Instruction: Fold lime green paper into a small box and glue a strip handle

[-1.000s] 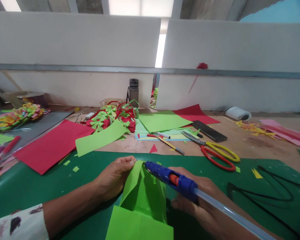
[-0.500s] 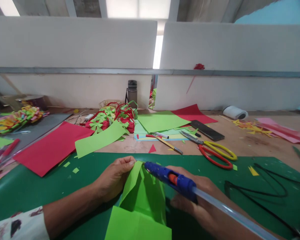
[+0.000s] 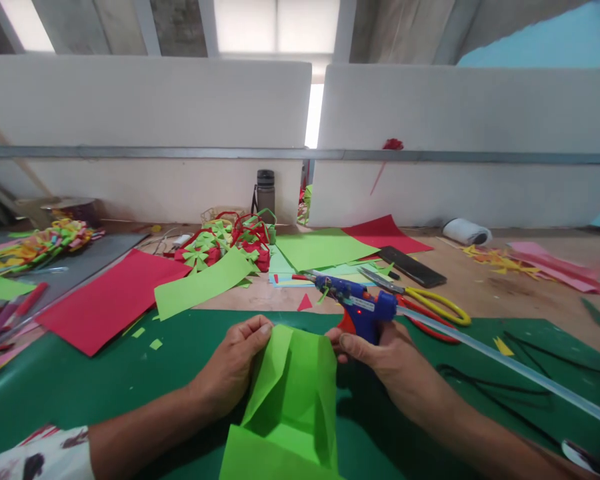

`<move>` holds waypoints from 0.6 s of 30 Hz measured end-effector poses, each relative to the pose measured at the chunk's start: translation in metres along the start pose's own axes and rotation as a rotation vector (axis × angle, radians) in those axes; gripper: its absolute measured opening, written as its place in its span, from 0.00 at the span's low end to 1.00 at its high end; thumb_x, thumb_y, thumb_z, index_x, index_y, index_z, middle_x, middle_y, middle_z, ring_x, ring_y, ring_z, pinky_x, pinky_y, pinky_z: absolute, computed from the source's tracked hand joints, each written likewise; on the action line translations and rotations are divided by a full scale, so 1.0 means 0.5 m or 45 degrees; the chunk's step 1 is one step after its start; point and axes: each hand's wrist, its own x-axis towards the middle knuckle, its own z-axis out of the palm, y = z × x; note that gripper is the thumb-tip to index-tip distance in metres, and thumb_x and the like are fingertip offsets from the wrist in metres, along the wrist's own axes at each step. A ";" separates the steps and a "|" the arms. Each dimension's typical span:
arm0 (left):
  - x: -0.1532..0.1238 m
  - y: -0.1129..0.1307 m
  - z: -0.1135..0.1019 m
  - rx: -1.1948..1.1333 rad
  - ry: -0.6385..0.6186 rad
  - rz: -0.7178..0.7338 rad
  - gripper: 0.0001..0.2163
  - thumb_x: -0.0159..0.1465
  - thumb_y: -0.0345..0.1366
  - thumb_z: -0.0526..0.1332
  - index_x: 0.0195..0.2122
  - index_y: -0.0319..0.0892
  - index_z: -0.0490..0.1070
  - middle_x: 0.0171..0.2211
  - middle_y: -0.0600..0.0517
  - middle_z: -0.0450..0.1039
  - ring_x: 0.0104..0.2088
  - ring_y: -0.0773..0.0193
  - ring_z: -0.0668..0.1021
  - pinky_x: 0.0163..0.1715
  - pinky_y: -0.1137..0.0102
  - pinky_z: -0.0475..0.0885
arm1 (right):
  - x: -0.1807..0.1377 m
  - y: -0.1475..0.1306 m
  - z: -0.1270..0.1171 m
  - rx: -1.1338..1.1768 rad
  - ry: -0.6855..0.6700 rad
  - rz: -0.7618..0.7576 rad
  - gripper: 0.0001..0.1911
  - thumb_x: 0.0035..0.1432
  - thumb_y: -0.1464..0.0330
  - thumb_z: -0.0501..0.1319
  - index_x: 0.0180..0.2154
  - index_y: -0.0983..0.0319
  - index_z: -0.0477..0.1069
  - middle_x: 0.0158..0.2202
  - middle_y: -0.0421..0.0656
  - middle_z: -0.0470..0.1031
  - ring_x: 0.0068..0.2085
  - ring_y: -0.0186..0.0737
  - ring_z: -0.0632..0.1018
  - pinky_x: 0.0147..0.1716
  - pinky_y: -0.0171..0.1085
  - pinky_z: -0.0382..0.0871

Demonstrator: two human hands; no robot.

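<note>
My left hand [image 3: 235,363] pinches the upper left corner of a folded green paper box [image 3: 293,387], which opens toward me. In my right hand [image 3: 387,357] is a blue hot glue gun [image 3: 363,303] with a small red light lit on its side. The gun points left, above and clear of the paper's top edge, and a long clear glue stick [image 3: 505,377] runs out of its back. The fingertips of that hand are close to or touching the box's upper right corner. Part of the box is cut off by the bottom of the view.
Behind the gun lie scissors [image 3: 437,307] with yellow and red handles and a black phone [image 3: 413,267]. Several small red and green baskets [image 3: 225,243] stand near a dark bottle [image 3: 265,193]. A red sheet [image 3: 115,300] lies left on the green mat [image 3: 180,340]; a black cord [image 3: 500,400] trails right.
The glue gun has lifted away from the paper's top edge and moved up and right. My right fingers have come to the box's right corner. My left hand keeps its hold.
</note>
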 end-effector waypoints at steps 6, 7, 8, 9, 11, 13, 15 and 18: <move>-0.012 0.012 0.003 0.366 0.113 0.041 0.13 0.60 0.45 0.59 0.30 0.40 0.62 0.22 0.58 0.65 0.22 0.73 0.67 0.22 0.76 0.59 | -0.005 0.015 0.014 0.182 -0.010 0.083 0.13 0.43 0.65 0.67 0.33 0.63 0.73 0.31 0.42 0.76 0.35 0.43 0.76 0.37 0.39 0.69; -0.014 0.019 0.006 0.409 0.121 0.043 0.12 0.59 0.44 0.60 0.30 0.40 0.63 0.22 0.58 0.64 0.21 0.73 0.67 0.22 0.76 0.59 | -0.006 0.014 0.014 0.150 0.013 0.083 0.14 0.43 0.65 0.67 0.34 0.63 0.73 0.31 0.42 0.77 0.36 0.44 0.76 0.38 0.39 0.69; -0.015 0.026 0.009 0.443 0.125 0.044 0.12 0.58 0.43 0.61 0.30 0.40 0.63 0.22 0.58 0.64 0.21 0.73 0.66 0.22 0.77 0.59 | -0.008 0.012 0.013 0.103 0.039 0.083 0.14 0.43 0.64 0.67 0.34 0.62 0.73 0.31 0.42 0.77 0.36 0.44 0.76 0.38 0.39 0.69; -0.016 0.033 0.013 0.470 0.130 0.045 0.12 0.56 0.42 0.63 0.29 0.40 0.63 0.22 0.59 0.64 0.21 0.73 0.66 0.22 0.77 0.59 | -0.010 0.009 0.011 0.048 0.069 0.081 0.14 0.44 0.64 0.67 0.34 0.62 0.74 0.31 0.42 0.77 0.36 0.44 0.76 0.38 0.39 0.69; -0.017 0.047 0.021 0.505 0.146 0.037 0.11 0.52 0.38 0.65 0.28 0.39 0.64 0.21 0.59 0.64 0.21 0.73 0.65 0.22 0.77 0.59 | -0.015 0.002 0.007 -0.076 0.101 0.081 0.13 0.45 0.62 0.65 0.33 0.61 0.74 0.31 0.42 0.77 0.36 0.45 0.77 0.38 0.39 0.69; -0.017 0.061 0.028 0.515 0.154 0.019 0.10 0.49 0.34 0.66 0.27 0.38 0.65 0.21 0.58 0.66 0.22 0.73 0.66 0.23 0.77 0.60 | -0.019 -0.006 0.004 -0.167 0.096 0.063 0.11 0.47 0.60 0.64 0.32 0.60 0.75 0.30 0.42 0.77 0.35 0.45 0.77 0.38 0.39 0.69; -0.016 0.075 0.030 0.532 0.156 -0.016 0.10 0.46 0.31 0.67 0.29 0.37 0.69 0.22 0.57 0.68 0.22 0.72 0.68 0.24 0.76 0.62 | -0.021 -0.011 0.003 -0.209 0.085 0.037 0.12 0.48 0.59 0.63 0.32 0.60 0.75 0.30 0.42 0.77 0.34 0.45 0.77 0.38 0.39 0.69; -0.016 0.092 0.025 0.590 0.166 -0.119 0.13 0.44 0.28 0.66 0.34 0.36 0.72 0.23 0.56 0.71 0.22 0.72 0.70 0.23 0.76 0.62 | -0.020 -0.013 0.002 -0.226 0.104 0.009 0.13 0.48 0.59 0.63 0.32 0.60 0.75 0.30 0.43 0.78 0.34 0.45 0.77 0.37 0.38 0.70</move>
